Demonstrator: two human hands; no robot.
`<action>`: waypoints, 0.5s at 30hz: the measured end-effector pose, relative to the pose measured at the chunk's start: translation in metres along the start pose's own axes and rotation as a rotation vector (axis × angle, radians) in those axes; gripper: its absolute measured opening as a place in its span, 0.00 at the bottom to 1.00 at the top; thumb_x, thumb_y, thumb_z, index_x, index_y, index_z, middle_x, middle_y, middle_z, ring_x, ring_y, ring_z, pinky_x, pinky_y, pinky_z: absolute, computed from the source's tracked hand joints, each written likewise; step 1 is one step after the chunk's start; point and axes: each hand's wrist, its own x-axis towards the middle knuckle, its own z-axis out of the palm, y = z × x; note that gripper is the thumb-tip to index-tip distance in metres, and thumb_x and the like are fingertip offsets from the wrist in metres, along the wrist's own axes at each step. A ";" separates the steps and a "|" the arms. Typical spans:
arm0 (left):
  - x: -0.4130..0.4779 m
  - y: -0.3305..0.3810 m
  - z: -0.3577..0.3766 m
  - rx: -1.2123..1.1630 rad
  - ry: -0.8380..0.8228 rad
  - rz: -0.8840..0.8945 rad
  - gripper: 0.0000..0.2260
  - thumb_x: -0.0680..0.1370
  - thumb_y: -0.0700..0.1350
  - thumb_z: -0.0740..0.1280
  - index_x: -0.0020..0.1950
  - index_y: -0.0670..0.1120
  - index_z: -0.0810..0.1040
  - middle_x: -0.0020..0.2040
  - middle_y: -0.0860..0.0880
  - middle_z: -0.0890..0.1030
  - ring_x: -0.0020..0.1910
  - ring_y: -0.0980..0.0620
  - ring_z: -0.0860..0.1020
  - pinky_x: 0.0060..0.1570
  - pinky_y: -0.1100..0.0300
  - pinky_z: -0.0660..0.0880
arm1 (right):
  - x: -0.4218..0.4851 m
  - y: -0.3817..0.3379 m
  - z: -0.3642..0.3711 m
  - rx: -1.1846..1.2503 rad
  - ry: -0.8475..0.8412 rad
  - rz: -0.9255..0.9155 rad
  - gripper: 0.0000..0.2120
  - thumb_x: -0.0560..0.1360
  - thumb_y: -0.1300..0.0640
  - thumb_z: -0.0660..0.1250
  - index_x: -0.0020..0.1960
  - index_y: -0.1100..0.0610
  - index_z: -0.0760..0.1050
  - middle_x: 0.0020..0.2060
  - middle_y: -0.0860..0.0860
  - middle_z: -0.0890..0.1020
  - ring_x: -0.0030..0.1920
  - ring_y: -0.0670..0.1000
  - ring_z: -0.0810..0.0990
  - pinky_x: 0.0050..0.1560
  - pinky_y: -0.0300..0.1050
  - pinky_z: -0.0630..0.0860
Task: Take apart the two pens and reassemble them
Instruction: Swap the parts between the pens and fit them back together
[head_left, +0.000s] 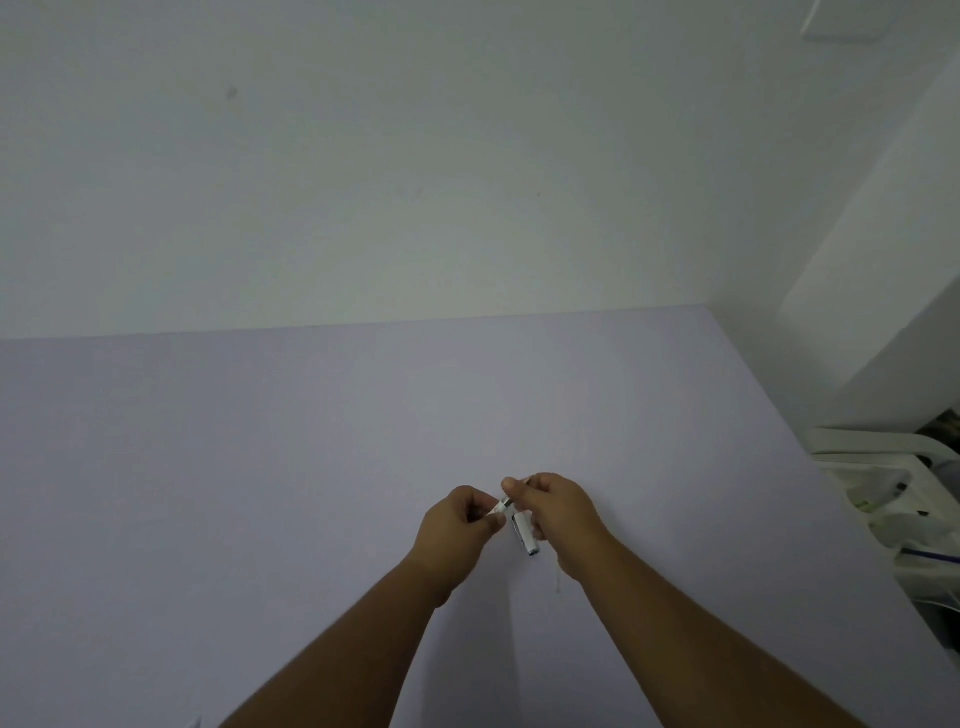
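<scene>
A white pen (523, 532) with a clip is held between both hands above the pale lilac table (260, 467). My right hand (558, 512) grips the pen's barrel, whose lower end sticks out below the fingers. My left hand (460, 522) pinches the pen's upper end with thumb and fingertips. The two hands nearly touch. The part of the pen inside the fingers is hidden. I see only one pen.
A white wall rises behind the table's far edge. To the right, past the table's edge, stands a white plastic chair (872, 452) with bags and clutter (904, 519) on it.
</scene>
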 end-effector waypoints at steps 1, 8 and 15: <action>-0.001 0.000 0.001 0.003 -0.004 0.005 0.03 0.77 0.42 0.68 0.43 0.48 0.76 0.40 0.50 0.78 0.37 0.53 0.74 0.38 0.64 0.72 | 0.000 0.000 0.001 -0.032 0.032 0.015 0.13 0.71 0.45 0.70 0.39 0.55 0.76 0.37 0.51 0.79 0.35 0.48 0.73 0.39 0.44 0.71; -0.002 0.003 0.000 0.012 0.017 0.007 0.04 0.76 0.43 0.68 0.42 0.49 0.76 0.40 0.49 0.78 0.37 0.53 0.74 0.37 0.64 0.72 | -0.006 0.000 -0.002 0.068 -0.022 -0.025 0.06 0.72 0.50 0.69 0.40 0.52 0.79 0.39 0.50 0.81 0.38 0.49 0.75 0.39 0.42 0.73; -0.004 0.004 0.000 0.018 0.028 0.010 0.04 0.76 0.43 0.68 0.42 0.50 0.76 0.40 0.50 0.78 0.37 0.54 0.74 0.35 0.65 0.71 | -0.009 -0.004 -0.001 0.082 -0.026 -0.020 0.05 0.73 0.51 0.68 0.42 0.51 0.79 0.41 0.51 0.81 0.39 0.49 0.75 0.38 0.41 0.72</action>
